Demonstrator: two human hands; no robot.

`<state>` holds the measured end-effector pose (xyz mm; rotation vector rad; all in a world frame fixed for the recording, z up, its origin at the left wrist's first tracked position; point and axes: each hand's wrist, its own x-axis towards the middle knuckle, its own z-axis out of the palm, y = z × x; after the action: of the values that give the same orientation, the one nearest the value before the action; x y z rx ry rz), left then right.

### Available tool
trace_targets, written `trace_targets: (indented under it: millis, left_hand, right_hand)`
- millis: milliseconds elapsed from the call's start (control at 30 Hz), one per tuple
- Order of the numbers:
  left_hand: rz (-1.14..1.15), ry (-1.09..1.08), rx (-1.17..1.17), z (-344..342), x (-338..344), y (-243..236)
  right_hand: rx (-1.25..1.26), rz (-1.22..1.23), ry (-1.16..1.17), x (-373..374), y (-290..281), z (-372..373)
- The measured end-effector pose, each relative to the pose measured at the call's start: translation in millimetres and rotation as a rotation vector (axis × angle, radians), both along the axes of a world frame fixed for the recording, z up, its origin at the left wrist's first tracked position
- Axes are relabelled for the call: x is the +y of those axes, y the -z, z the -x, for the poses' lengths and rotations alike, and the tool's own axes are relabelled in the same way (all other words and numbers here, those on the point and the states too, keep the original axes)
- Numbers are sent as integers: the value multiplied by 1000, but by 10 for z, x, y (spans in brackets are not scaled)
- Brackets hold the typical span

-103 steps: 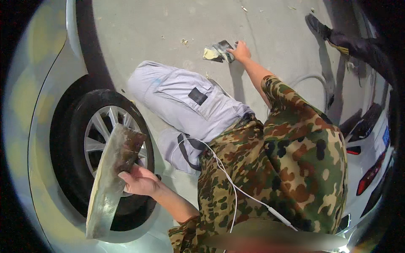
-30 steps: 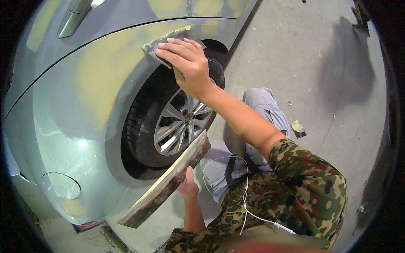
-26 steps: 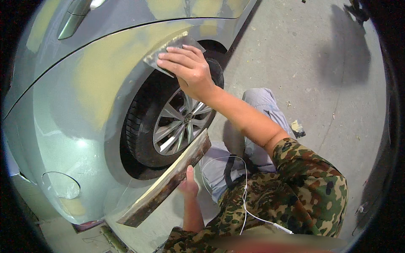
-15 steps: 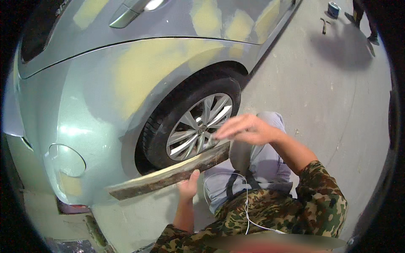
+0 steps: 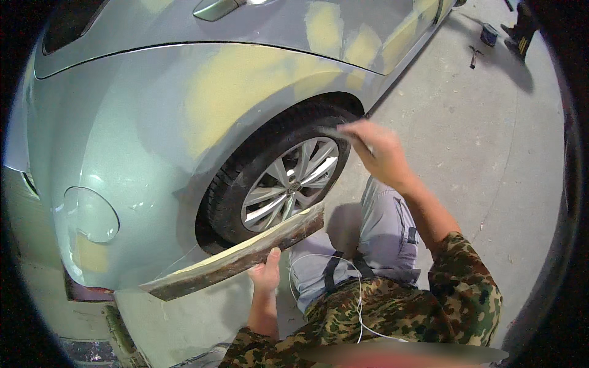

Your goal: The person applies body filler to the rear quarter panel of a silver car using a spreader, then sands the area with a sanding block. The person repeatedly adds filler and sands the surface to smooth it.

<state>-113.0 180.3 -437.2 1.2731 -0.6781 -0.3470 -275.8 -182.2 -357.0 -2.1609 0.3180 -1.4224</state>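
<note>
My left hand [image 5: 266, 274] grips the lower edge of a long, dark-stained board [image 5: 239, 256], thumb laid over its face. A strip of pale yellow filler [image 5: 304, 212] runs along the board's top. The board is held tilted, in front of the car's wheel [image 5: 291, 187]. Raised in front of the tyre's right edge, my right hand [image 5: 381, 150] is closed on a putty knife [image 5: 331, 131], whose thin grey blade is smeared by motion. Behind, the silver-grey car's fender [image 5: 141, 135] carries a broad patch of yellow filler [image 5: 224, 92] above the wheel arch.
More yellow filler patches [image 5: 324, 29] mark the door. At the far right, a dark blue can [image 5: 489, 35] and a hammer-like tool [image 5: 475, 57] rest on the grey floor. Another person's leg and shoe [image 5: 521, 37] show beside them. A white cable [image 5: 360, 294] hangs over my lap.
My right hand has lifted from above the board's right end, up toward the top of the tyre, with the putty knife. The board has shifted slightly left. My view has moved a little.
</note>
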Motion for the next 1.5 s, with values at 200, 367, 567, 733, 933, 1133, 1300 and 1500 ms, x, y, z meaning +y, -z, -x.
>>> trace_targets:
  millis: [200, 367, 567, 733, 933, 1133, 1300, 1500]
  left_hand:
    - [-140, -69, 20, 50, -17, 28]
    - [-136, -26, -12, 87, -57, 13]
    - [-198, 41, -150, 24, -30, 33]
    - [-126, 23, -82, 32, -50, 65]
    - [-204, 80, -65, 28, -16, -17]
    - [-170, 17, -53, 24, -43, 31]
    - [-167, 58, -102, -25, -41, 106]
    - [-107, 139, -87, -41, -142, -27]
  right_hand:
    - [-93, 248, 155, -201, -1116, -578]
    - [-40, 430, 252, -215, -1710, -916]
    - [-45, 505, 310, -214, -1865, -1012]
    - [-6, 501, 337, -205, -1858, -1027]
    - [20, 489, 333, -217, -1803, -1076]
    - [188, 445, 398, -274, -1692, -972]
    - [241, 403, 432, -363, -1479, -890]
    - [205, 248, 470, -408, -1189, -500]
